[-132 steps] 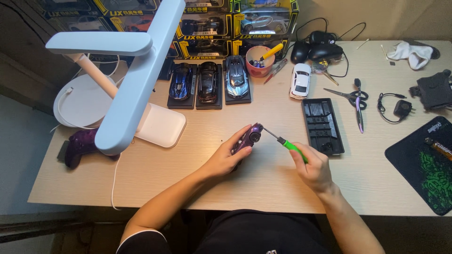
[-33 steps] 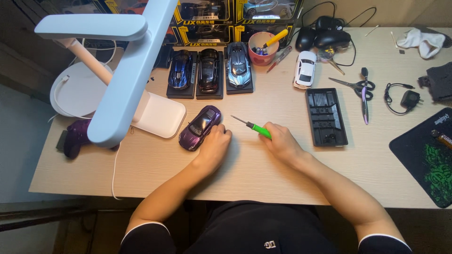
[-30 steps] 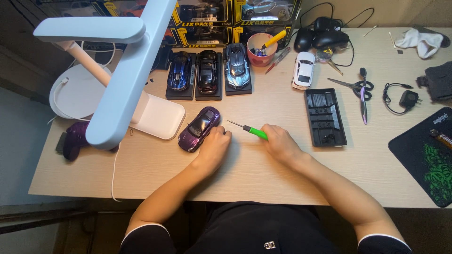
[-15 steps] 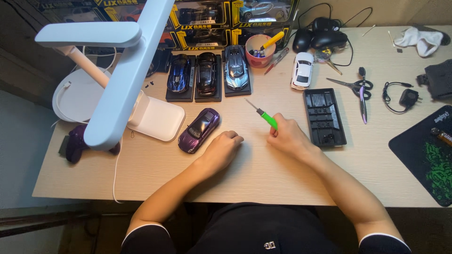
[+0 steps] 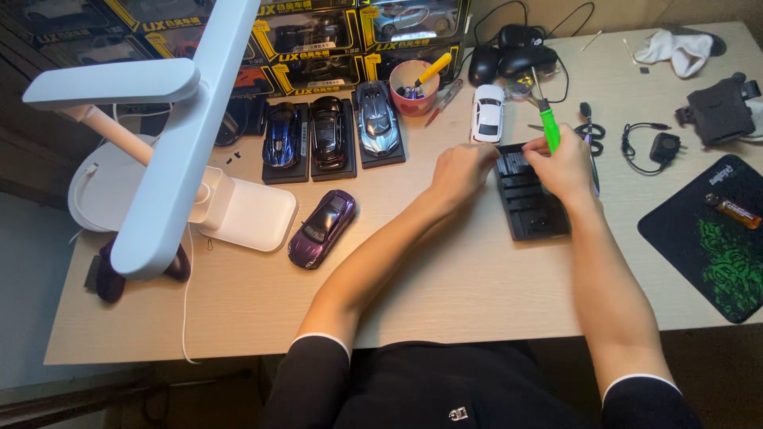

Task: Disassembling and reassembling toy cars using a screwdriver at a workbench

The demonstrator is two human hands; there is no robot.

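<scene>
Right hand: the right hand (image 5: 566,163) sat over the upper end of the black bit tray (image 5: 531,208), at about 1 o'clock from the middle of the desk (image 5: 477,278); its fingers were curled shut around the green-handled screwdriver (image 5: 547,127).
Screwdriver: it stood nearly upright out of the fist, shaft pointing toward 12 o'clock, green grip showing above the knuckles.
Left hand: the left hand (image 5: 461,168) lay just at 9 o'clock of the tray, fingers loosely bent with their tips at the tray's upper left corner; whether they pinched anything could not be told.
Bit tray: black, ribbed, lying flat, long side running 12 to 6 o'clock, partly covered by both hands.
Purple toy car (image 5: 321,228): on the desk at 9 o'clock of the hands, well apart from them, nose toward 1 o'clock, just beside the lamp base.
White desk lamp (image 5: 171,151): its arm crossed the left part of the view, base at 9 o'clock of the purple car.
White toy car (image 5: 487,113): at 12 o'clock of the left hand, near it.
Three display cars (image 5: 331,135): blue, black and silver, on black plinths in a row at 11 o'clock.
Pink cup (image 5: 413,79): behind the silver car, a yellow-handled tool in it.
Mouse mat (image 5: 715,234): black and green, at 3 o'clock.
</scene>
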